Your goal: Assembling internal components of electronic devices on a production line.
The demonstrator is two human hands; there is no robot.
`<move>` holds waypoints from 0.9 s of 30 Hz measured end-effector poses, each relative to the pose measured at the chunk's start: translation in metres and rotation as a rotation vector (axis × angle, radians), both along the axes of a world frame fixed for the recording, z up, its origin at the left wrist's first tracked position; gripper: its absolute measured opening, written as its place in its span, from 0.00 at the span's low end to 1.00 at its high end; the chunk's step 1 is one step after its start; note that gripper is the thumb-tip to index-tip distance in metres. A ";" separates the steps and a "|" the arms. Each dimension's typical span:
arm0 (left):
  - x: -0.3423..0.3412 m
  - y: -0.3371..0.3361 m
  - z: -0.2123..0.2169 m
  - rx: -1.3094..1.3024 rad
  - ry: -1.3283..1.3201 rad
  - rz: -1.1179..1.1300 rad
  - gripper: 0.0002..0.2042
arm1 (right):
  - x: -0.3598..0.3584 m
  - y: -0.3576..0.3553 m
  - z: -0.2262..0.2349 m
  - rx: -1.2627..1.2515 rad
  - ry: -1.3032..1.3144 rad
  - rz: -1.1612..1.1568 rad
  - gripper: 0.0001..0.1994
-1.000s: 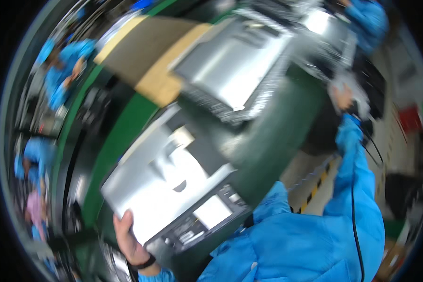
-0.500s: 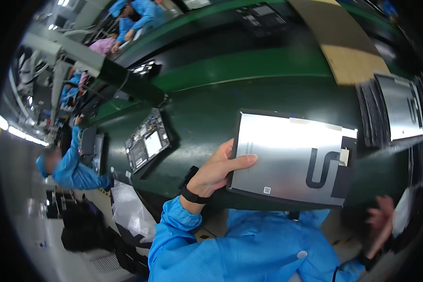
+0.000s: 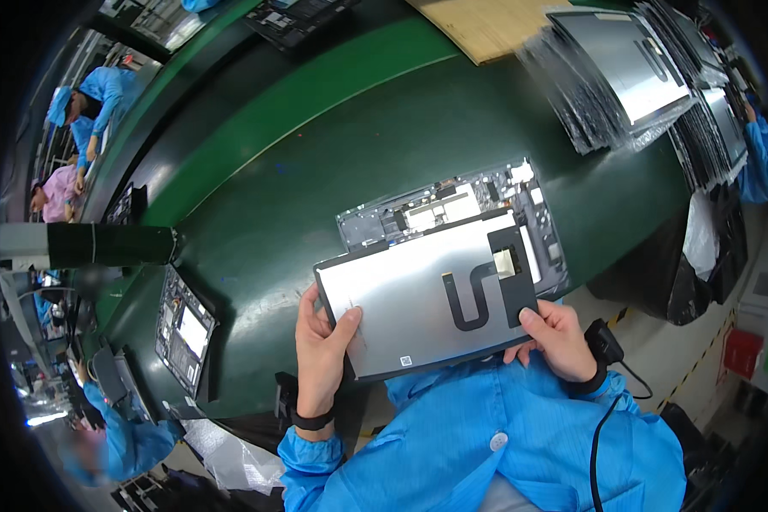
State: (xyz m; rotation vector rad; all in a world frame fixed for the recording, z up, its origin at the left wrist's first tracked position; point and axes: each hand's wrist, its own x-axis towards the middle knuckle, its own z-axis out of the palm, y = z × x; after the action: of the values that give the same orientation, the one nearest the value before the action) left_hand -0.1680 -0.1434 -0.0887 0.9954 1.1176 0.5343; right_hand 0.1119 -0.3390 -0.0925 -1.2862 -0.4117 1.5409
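A flat silver display panel (image 3: 401,299) with black edges and a dark S-shaped ribbon cable is held level in front of me. My left hand (image 3: 322,350) grips its left edge, thumb on top and fingers beneath. At the lower right corner my right hand (image 3: 555,339) pinches the panel the same way. Behind and partly under it lies an opened device chassis (image 3: 371,229) with circuit boards and bright silver parts exposed. The panel covers the chassis's near part; whether the two touch I cannot tell.
Another opened chassis (image 3: 183,333) rests on the green bench (image 3: 273,192) to the left. Stacks of panels in clear sleeves (image 3: 602,81) stand at the far right, beside a wooden board (image 3: 486,26). A post (image 3: 102,246) rises at left. Co-workers in blue sit along the bench.
My right hand has come in from the right and taken hold of the panel's right corner. My view has turned rightward, bringing the chassis behind the panel into sight.
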 end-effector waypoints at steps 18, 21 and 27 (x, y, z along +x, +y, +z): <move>0.095 0.039 0.026 1.205 0.051 -1.175 0.23 | 0.005 0.015 0.001 -0.118 0.104 0.127 0.19; 0.102 0.043 0.022 1.026 -0.049 -1.139 0.23 | 0.010 0.015 0.013 -0.232 -0.029 0.179 0.20; 0.104 0.036 0.021 0.985 -0.047 -1.066 0.20 | 0.021 0.038 0.048 0.147 -0.990 -0.099 0.19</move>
State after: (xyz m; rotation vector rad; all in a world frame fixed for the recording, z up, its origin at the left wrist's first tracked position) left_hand -0.0636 -0.1077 -0.0676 2.1981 0.0851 0.1819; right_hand 0.1330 -0.3012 -0.0443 -1.8521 -1.0337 0.6745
